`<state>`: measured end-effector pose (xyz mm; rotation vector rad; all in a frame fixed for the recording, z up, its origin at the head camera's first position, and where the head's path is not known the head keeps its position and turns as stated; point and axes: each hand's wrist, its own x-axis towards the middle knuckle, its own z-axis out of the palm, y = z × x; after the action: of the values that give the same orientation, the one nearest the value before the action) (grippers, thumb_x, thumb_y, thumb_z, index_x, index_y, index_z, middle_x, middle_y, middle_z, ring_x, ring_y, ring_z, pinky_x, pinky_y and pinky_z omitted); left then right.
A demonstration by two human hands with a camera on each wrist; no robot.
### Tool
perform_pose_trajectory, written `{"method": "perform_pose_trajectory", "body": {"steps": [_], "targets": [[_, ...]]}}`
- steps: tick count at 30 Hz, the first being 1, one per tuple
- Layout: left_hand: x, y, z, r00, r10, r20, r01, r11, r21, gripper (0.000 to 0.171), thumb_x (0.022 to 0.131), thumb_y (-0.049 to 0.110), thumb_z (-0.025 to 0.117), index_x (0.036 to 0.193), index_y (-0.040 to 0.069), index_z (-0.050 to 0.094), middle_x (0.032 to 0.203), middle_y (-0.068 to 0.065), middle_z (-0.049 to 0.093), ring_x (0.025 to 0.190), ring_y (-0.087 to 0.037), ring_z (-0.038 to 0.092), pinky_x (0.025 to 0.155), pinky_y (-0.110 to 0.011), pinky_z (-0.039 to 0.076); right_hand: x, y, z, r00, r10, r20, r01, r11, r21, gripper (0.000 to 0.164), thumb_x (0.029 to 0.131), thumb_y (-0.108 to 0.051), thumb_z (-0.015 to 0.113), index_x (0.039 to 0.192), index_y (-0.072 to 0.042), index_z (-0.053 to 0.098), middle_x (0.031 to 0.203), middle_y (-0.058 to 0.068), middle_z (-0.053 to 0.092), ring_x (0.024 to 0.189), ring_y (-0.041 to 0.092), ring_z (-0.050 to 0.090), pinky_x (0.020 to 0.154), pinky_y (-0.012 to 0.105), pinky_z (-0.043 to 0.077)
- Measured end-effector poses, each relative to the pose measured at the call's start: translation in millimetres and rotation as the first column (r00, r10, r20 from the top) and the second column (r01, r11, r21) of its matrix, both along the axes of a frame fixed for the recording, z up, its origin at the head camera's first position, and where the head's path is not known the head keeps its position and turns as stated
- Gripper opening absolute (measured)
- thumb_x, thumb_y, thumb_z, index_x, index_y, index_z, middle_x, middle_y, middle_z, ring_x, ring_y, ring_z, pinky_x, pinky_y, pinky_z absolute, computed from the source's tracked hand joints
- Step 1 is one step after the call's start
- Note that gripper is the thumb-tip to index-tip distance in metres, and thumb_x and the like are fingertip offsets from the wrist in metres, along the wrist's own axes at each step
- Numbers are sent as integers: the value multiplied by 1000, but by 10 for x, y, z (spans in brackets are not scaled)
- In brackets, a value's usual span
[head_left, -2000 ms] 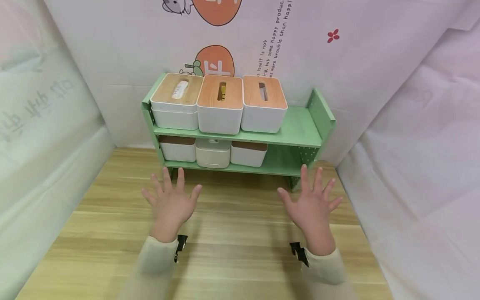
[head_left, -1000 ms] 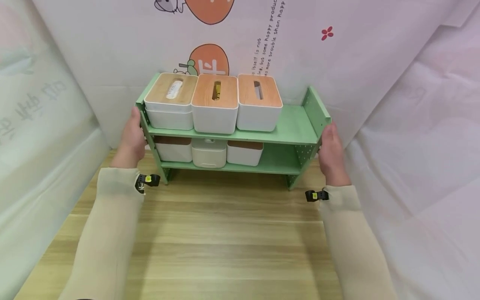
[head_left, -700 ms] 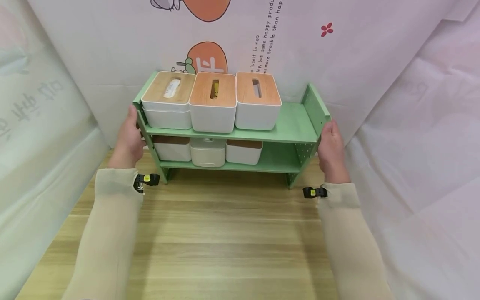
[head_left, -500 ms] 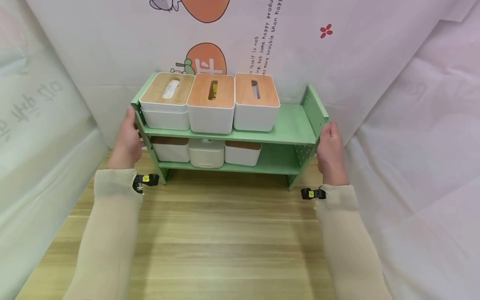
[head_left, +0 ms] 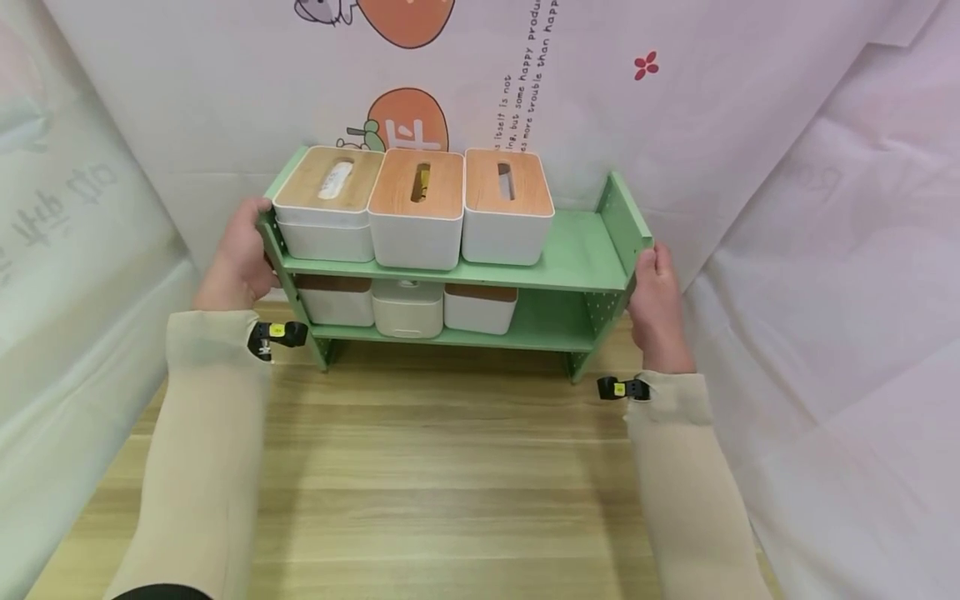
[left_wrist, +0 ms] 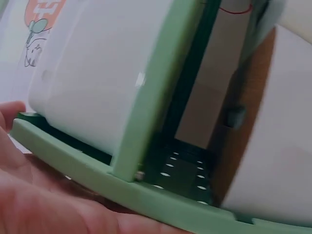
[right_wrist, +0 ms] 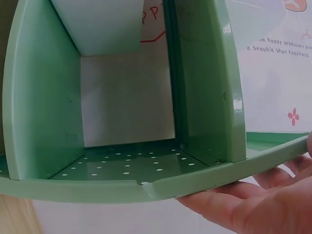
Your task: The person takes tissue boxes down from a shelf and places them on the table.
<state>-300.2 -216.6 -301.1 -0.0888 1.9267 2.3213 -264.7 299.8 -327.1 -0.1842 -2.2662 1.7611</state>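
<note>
A green two-tier shelf rack (head_left: 585,246) stands against the back cloth. My left hand (head_left: 238,254) holds its left side panel from outside, the thumb on the panel's upper front corner. My right hand (head_left: 658,304) grips the right side panel (right_wrist: 161,191), with fingers along its outer face and the thumb near its edge. Three white boxes with wooden lids stand on the upper tier: a left box (head_left: 326,237), a middle box (head_left: 416,242) and a right box (head_left: 504,237). Below are two brown-topped white boxes (head_left: 480,312) and a cream box (head_left: 408,317).
Wood-grain tabletop (head_left: 450,475) lies in front of the rack. White cloth walls rise on the left (head_left: 67,250) and right (head_left: 825,333), and a printed cloth (head_left: 585,100) hangs behind. Both tiers have bare space at their right ends.
Both hands were spread in front of the rack; they moved outward and forward onto its side panels. Lately the left hand has shifted up, its thumb onto the corner. The rack looks unmoved against the cloth.
</note>
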Motion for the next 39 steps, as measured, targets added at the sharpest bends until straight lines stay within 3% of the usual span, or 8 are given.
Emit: {"method": "perform_pose_trajectory", "body": {"steps": [10, 14, 17, 22, 24, 29, 31, 39], "targets": [[15, -161, 163, 999, -9, 46, 7, 999, 46, 25, 103, 41, 45, 98, 18, 51, 118, -6, 37, 99, -28, 50, 76, -50, 48, 52, 27, 81, 998, 42, 49, -42, 999, 7, 58, 104, -57, 28, 156, -32, 29, 152, 15, 35, 134, 37, 40, 104, 57, 38], [19, -169, 185, 999, -1, 36, 0, 1000, 19, 23, 105, 39, 43, 102, 19, 52, 119, -7, 38, 99, -29, 53, 73, -49, 51, 110, 10, 236, 991, 61, 119, -60, 998, -15, 56, 105, -52, 36, 158, -36, 24, 159, 9, 26, 137, 39, 36, 98, 49, 45], [26, -160, 186, 1000, 8, 27, -8, 1000, -13, 23, 106, 40, 41, 110, 19, 50, 119, -6, 38, 106, -32, 49, 73, -47, 52, 195, -88, 385, 993, -9, 116, -7, 990, 140, 64, 103, -49, 44, 158, -41, 13, 165, -1, 12, 133, 35, 39, 92, 44, 45], [35, -132, 179, 999, 36, 14, -35, 999, -35, 30, 106, 41, 41, 124, 19, 50, 122, -6, 39, 111, -37, 42, 74, -47, 51, 330, -363, 532, 984, -112, -138, 162, 882, 443, 71, 98, -38, 53, 159, -35, 18, 164, -2, 7, 140, 28, 30, 108, 50, 32], [39, -115, 176, 999, 51, 14, -50, 998, -39, 35, 106, 41, 41, 134, 21, 49, 122, -6, 39, 110, -37, 43, 74, -47, 51, 340, -473, 554, 960, -91, -264, 218, 835, 505, 68, 95, -32, 58, 157, -30, 30, 161, 4, 15, 144, 27, 22, 111, 51, 27], [44, -58, 172, 995, 101, 10, -100, 992, -79, 49, 106, 42, 41, 150, 22, 40, 120, -5, 40, 105, -36, 46, 71, -44, 53, 274, -718, 537, 882, 41, -470, 308, 705, 639, 61, 89, -24, 64, 147, -16, 47, 144, 18, 37, 129, 36, 39, 104, 51, 34], [40, -39, 171, 993, 119, 7, -118, 989, -94, 50, 106, 43, 41, 151, 22, 40, 121, -4, 40, 106, -36, 46, 72, -44, 52, 238, -814, 531, 865, 101, -492, 311, 660, 684, 59, 88, -24, 64, 144, -11, 51, 137, 21, 42, 124, 39, 43, 101, 52, 36], [46, -43, 170, 988, 154, 25, -151, 984, -89, 53, 105, 45, 44, 153, 24, 38, 129, -3, 41, 107, -34, 47, 75, -42, 51, 53, -1213, 563, 804, 334, -492, 242, 573, 783, 47, 87, -21, 65, 132, -6, 61, 122, 21, 53, 108, 42, 49, 92, 52, 39]]}}
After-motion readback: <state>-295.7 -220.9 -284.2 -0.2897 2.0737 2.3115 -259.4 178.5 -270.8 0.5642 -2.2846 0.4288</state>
